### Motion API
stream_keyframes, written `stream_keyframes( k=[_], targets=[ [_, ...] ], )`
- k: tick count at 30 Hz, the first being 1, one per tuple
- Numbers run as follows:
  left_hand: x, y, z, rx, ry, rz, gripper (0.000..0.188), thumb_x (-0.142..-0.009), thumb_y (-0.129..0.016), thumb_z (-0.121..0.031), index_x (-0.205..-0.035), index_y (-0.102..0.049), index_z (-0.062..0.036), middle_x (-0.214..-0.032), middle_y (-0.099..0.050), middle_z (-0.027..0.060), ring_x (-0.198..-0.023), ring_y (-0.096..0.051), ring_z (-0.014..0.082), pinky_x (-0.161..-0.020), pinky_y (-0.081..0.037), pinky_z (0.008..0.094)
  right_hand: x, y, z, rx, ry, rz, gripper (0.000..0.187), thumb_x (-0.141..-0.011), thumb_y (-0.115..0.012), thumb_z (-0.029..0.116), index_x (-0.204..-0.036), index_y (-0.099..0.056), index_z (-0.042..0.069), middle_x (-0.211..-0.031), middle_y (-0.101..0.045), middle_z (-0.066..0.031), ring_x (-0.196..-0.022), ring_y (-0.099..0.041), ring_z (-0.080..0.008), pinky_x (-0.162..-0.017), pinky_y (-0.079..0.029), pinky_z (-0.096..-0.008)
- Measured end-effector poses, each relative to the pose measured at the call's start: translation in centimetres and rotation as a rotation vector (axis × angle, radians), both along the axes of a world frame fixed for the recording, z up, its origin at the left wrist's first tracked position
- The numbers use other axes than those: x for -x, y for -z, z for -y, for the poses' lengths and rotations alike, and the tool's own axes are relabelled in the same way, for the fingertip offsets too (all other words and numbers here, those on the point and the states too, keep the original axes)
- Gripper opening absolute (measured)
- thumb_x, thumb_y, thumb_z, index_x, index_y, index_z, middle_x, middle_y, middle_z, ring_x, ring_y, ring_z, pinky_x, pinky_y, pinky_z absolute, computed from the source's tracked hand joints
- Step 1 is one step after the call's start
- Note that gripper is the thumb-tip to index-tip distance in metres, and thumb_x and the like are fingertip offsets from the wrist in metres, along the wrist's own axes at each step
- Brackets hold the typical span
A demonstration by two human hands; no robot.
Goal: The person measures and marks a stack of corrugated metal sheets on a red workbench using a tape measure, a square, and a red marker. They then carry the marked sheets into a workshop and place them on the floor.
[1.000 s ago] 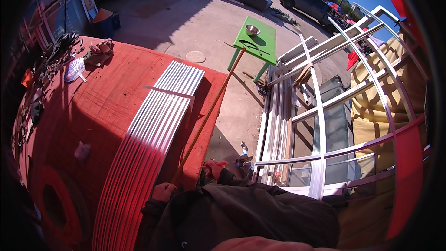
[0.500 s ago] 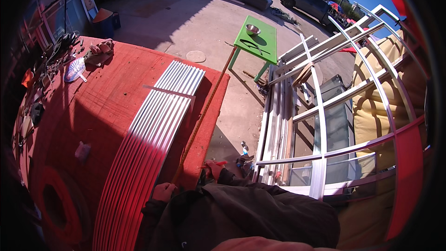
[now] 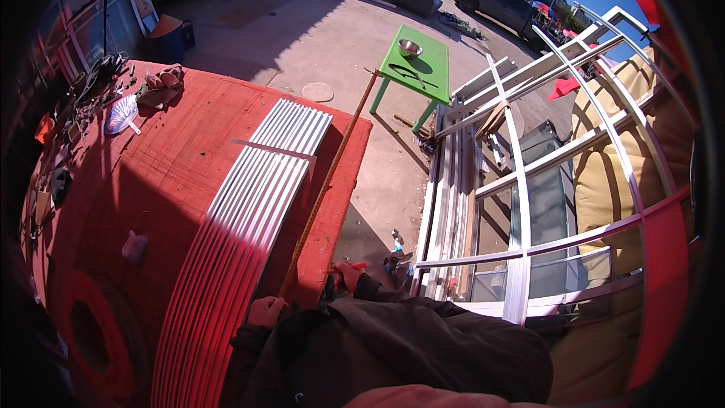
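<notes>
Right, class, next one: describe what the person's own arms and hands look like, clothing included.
The left hand and right hand are bare, without gloves. The left sleeve and right sleeve are dark, brownish-black, plain cloth, long enough to reach about the wrists. No cables show on either arm. Finer details, such as stitching, are too small to tell.

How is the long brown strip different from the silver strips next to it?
The brown strip is single and thin; the silver strips form a broad row. The brown strip's far end reaches past the red table; the silver strips' far ends lie over it. Both are long and point roughly the same way.
</notes>
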State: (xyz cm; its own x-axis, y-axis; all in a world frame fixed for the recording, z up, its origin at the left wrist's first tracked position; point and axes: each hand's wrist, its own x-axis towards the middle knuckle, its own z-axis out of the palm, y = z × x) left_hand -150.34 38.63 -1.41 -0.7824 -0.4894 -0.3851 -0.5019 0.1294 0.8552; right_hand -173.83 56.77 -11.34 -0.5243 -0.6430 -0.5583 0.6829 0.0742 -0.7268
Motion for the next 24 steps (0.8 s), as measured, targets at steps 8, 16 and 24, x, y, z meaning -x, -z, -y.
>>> stream_keyframes(
  k=[8, 16, 24],
  targets=[
    [0.4, 0.1, -0.1, 0.041, -0.031, -0.047, 0.03, -0.089, -0.06, -0.028, -0.085, -0.072, -0.0005, -0.075, -0.069, 0.0135, -0.072, -0.067, 0.0184, -0.068, -0.051, 0.0323, 0.2, -0.6, 0.3, -0.067, 0.026, 0.038, 0.019, -0.088, -0.052, 0.008, -0.107, -0.054, 0.005, -0.065, -0.059, -0.0071, -0.044, -0.056, -0.0196, -0.037, -0.049, -0.0328],
    [0.2, 1.4, 0.5, 0.073, -0.021, -0.038, 0.03, -0.089, -0.06, -0.029, -0.088, -0.073, -0.002, -0.078, -0.07, 0.0145, -0.075, -0.069, 0.0221, -0.071, -0.052, 0.0338, 0.3, -1.6, 0.3, -0.082, 0.001, 0.048, 0.021, -0.088, -0.053, 0.008, -0.108, -0.054, 0.006, -0.064, -0.058, -0.0077, -0.045, -0.057, -0.0192, -0.037, -0.049, -0.0334],
    [0.5, 0.0, 0.3, 0.082, 0.016, -0.023, 0.031, -0.089, -0.06, -0.03, -0.088, -0.073, -0.0021, -0.079, -0.07, 0.0151, -0.077, -0.069, 0.0229, -0.072, -0.052, 0.034, 0.4, -0.5, 0.3, -0.066, -0.009, 0.035, 0.021, -0.088, -0.053, 0.009, -0.109, -0.052, 0.006, -0.063, -0.057, -0.0077, -0.045, -0.056, -0.0193, -0.038, -0.049, -0.0336]
  ],
)
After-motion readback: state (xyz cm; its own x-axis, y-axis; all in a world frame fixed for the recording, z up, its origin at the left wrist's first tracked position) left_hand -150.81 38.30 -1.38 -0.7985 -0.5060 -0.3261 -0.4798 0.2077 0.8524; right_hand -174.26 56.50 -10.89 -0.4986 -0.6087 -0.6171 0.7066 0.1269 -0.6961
